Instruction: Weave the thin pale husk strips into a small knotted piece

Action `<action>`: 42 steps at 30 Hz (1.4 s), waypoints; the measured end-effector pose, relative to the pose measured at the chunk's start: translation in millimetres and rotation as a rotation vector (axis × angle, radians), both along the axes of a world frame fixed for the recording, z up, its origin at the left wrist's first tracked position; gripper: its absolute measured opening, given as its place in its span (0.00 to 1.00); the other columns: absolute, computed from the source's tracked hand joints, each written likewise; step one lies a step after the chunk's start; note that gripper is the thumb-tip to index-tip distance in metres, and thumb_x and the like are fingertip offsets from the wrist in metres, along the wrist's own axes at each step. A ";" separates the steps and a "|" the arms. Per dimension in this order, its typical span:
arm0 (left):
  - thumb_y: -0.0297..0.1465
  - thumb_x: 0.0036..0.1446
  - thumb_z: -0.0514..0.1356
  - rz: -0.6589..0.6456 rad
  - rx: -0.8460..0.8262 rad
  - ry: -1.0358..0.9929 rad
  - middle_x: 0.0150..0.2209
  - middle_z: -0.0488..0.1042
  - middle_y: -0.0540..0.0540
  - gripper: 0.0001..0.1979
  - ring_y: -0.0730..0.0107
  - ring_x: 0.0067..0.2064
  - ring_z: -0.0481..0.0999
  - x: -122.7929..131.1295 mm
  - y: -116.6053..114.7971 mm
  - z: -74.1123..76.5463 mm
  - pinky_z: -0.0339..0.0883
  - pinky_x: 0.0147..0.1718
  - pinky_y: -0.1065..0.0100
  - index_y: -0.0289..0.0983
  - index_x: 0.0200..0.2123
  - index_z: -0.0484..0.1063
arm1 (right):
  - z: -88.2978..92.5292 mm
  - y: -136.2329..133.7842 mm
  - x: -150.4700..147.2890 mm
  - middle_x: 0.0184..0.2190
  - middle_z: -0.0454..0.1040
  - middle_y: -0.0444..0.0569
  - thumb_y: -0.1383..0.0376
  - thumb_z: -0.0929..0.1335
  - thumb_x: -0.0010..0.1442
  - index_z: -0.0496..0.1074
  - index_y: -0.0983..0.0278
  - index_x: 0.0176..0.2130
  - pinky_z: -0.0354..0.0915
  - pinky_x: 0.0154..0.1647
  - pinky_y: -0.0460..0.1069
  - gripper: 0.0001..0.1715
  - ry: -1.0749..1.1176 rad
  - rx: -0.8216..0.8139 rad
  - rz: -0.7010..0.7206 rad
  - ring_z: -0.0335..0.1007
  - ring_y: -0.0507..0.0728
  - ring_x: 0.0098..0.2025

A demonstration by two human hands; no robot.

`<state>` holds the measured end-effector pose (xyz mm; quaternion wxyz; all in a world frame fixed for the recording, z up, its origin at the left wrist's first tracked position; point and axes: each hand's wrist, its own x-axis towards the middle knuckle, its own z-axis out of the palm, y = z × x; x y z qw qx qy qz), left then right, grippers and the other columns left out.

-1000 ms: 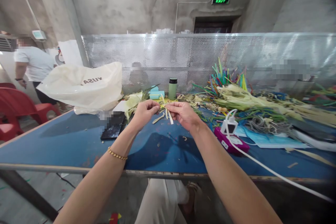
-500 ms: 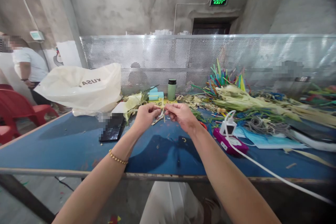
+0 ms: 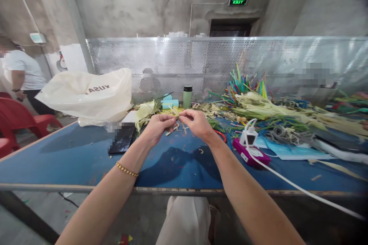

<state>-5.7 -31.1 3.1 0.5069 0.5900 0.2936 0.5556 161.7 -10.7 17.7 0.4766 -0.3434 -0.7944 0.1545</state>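
Close together above the blue table (image 3: 94,170), both my hands are closed in a pinch. My left hand (image 3: 161,127) grips a thin pale strip (image 3: 173,110), which looks like dried husk, between thumb and index finger. My right hand (image 3: 196,123) pinches the same strip, fingertips almost meeting the left ones. Part of the strip pokes up beyond the fingers, and a short piece hangs below them. The fingers hide its middle. Small pale scraps lie on the table just under my hands.
A white bag (image 3: 92,92) and a dark phone-like device (image 3: 124,141) are on the left. A green bottle (image 3: 187,97) stands behind my hands. To the right are pale husks (image 3: 255,103), colourful stems (image 3: 240,84), wires (image 3: 287,134) and a purple power strip (image 3: 250,154) with a white cable.
The strip's upper end, upright before, now leans left. My right hand has turned, its fingers more bent over the strip. The person at the far left has shifted left in view.
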 end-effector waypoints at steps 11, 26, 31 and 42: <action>0.30 0.46 0.64 0.197 0.164 0.176 0.19 0.64 0.52 0.07 0.78 0.22 0.58 1.3 2.6 -1.1 0.49 0.22 0.72 0.31 0.25 0.74 | 3.2 -3.8 3.3 0.27 0.73 0.49 0.68 0.64 0.58 0.72 0.66 0.28 0.57 0.35 0.46 0.09 -0.257 0.319 -0.085 0.64 0.52 0.31; 0.30 0.50 0.61 0.293 0.319 0.346 0.21 0.66 0.51 0.05 0.76 0.24 0.61 4.0 4.9 -6.4 0.53 0.24 0.71 0.33 0.27 0.74 | 6.4 -3.8 13.2 0.21 0.63 0.41 0.62 0.65 0.55 0.67 0.67 0.24 0.54 0.27 0.45 0.13 -0.129 -0.139 0.053 0.57 0.49 0.25; 0.29 0.45 0.65 0.110 0.044 -0.050 0.20 0.65 0.51 0.07 0.80 0.21 0.58 4.4 5.1 -5.7 0.49 0.21 0.72 0.31 0.28 0.74 | 1.9 -1.3 5.0 0.26 0.75 0.48 0.60 0.65 0.57 0.73 0.66 0.30 0.65 0.35 0.48 0.12 0.209 -0.345 0.176 0.71 0.54 0.31; 0.28 0.45 0.66 0.008 -0.010 -0.137 0.19 0.66 0.53 0.16 0.79 0.20 0.62 6.2 6.0 -8.7 0.51 0.21 0.74 0.34 0.40 0.73 | -2.6 -4.9 0.4 0.22 0.71 0.44 0.55 0.73 0.46 0.74 0.69 0.28 0.58 0.28 0.45 0.19 0.341 -0.483 0.264 0.62 0.47 0.24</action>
